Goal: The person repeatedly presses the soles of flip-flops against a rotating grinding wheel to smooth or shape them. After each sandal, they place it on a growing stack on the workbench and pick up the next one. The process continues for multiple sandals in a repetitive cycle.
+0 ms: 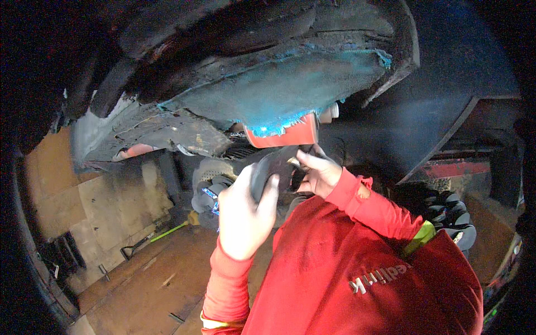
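While both hands meet on it, the dark grey, curved, leather-like piece (pixel 270 169) lies between them, its long axis apparently running from near left to far right. The bare left hand (pixel 247 213) is wrapped around its near-left end, thumb on the right side; the bare right hand (pixel 320 172) pinches around the far-right end, though hidden fingertips mean I cannot tell how firmly. Just beyond stands a red, flat-faced container (pixel 283 134) beneath the frayed edge of a turquoise cloth cover (pixel 279 92), limiting far-side room. The red long-sleeved top (pixel 329 262) crowds the near right; more room opens left, above the brown board floor (pixel 145 285).
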Demonstrator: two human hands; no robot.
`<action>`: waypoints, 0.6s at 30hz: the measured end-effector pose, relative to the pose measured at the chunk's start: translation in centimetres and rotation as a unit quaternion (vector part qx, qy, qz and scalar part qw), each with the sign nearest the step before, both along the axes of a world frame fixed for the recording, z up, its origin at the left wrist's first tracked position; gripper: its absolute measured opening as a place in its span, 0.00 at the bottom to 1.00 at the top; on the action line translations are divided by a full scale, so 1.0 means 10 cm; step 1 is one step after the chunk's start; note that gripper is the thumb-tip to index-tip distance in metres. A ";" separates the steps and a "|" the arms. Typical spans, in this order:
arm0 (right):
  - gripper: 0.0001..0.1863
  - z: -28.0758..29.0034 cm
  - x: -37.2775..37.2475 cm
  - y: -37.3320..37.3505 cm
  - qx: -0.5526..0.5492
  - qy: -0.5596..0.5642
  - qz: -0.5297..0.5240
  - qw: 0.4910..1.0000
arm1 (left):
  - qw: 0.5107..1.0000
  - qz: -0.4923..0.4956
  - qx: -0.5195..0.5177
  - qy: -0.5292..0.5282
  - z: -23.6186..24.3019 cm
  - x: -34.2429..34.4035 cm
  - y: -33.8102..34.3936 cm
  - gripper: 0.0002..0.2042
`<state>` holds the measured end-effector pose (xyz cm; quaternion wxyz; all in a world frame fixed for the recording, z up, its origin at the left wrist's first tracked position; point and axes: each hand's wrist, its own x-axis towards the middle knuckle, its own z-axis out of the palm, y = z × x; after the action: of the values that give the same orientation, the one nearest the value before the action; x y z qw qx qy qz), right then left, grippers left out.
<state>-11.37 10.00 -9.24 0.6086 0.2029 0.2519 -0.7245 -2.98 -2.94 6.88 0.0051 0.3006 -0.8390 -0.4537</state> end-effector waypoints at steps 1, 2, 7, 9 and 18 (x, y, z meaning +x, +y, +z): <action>0.28 0.00 -0.01 0.00 -0.027 0.016 -0.020 0.999 | 1.000 -0.007 0.007 0.007 -0.01 -0.02 -0.01 0.09; 0.29 0.00 -0.01 -0.01 -0.034 0.025 -0.026 0.999 | 1.000 -0.007 0.017 -0.004 -0.03 -0.03 -0.02 0.09; 0.28 0.04 0.00 -0.01 -0.029 -0.003 -0.015 0.999 | 0.999 -0.029 -0.017 0.023 0.05 0.06 -0.02 0.09; 0.28 0.13 0.06 0.00 -0.046 0.039 -0.037 0.997 | 0.999 -0.030 -0.030 0.018 0.17 0.11 0.01 0.09; 0.33 0.39 0.29 0.11 -0.146 0.072 -0.037 0.986 | 0.998 -0.013 -0.062 0.004 0.51 0.68 0.23 0.14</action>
<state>-8.44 11.11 -5.30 0.5849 0.0687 0.1789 -0.7881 3.87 -0.67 11.97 0.0211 0.2867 -0.8694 -0.4020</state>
